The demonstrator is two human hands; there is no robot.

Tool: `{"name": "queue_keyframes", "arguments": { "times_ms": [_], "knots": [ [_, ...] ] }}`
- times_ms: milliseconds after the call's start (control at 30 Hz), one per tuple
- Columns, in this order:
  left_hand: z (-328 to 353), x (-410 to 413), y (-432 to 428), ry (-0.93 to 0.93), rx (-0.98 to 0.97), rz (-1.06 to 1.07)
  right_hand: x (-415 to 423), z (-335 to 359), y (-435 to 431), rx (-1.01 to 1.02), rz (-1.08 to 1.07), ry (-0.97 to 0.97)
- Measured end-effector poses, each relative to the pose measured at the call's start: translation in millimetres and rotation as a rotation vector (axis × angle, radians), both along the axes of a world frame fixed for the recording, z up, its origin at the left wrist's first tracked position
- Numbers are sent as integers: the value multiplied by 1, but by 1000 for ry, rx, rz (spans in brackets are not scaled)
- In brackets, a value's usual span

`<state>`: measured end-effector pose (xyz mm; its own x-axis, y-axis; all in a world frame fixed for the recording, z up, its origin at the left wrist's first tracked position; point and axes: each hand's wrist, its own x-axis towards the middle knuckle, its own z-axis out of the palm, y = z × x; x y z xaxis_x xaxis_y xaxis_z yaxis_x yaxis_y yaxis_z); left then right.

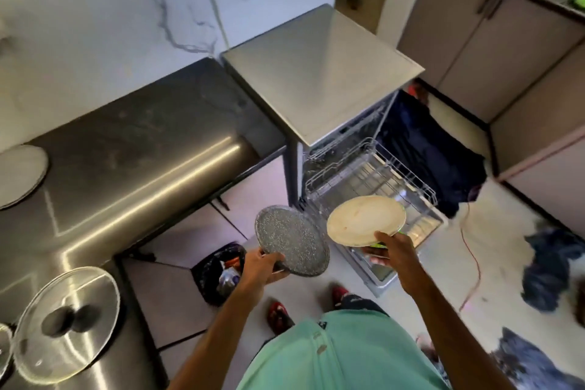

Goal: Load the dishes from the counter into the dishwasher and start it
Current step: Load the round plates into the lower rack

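Left hand (266, 266) grips one plate (292, 241), right hand (395, 250) perhaps two.

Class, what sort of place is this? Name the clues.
Probably a home kitchen: an open dishwasher with its rack pulled out, a dark counter bearing a glass lid, and cupboards.

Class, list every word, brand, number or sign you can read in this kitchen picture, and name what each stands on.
No text can be read.
A small dark mark on the green shirt is too blurred to read.
No lettering shows on the dishwasher, the speckled pan or the cream plate.
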<state>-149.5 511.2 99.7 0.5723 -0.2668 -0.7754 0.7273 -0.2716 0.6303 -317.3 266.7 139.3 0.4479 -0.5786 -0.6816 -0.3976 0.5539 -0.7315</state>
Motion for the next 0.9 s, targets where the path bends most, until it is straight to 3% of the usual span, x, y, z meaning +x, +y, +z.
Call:
{"name": "queue_keyframes", "arguments": {
  "times_ms": [233, 467, 667, 900],
  "knots": [
    [-17, -50, -105, 32, 117, -125, -80, -39, -82, -22, -53, 129],
    [-23, -95, -204, 18, 201, -116, -131, -76, -182, -183, 101, 360],
    [-21, -102, -282, -18, 223, -102, -125, -70, -254, -398, 195, 561],
    [-71, -52, -381, -140, 282, -303, -87, -111, -331, -562, 112, 672]
  ]
}}
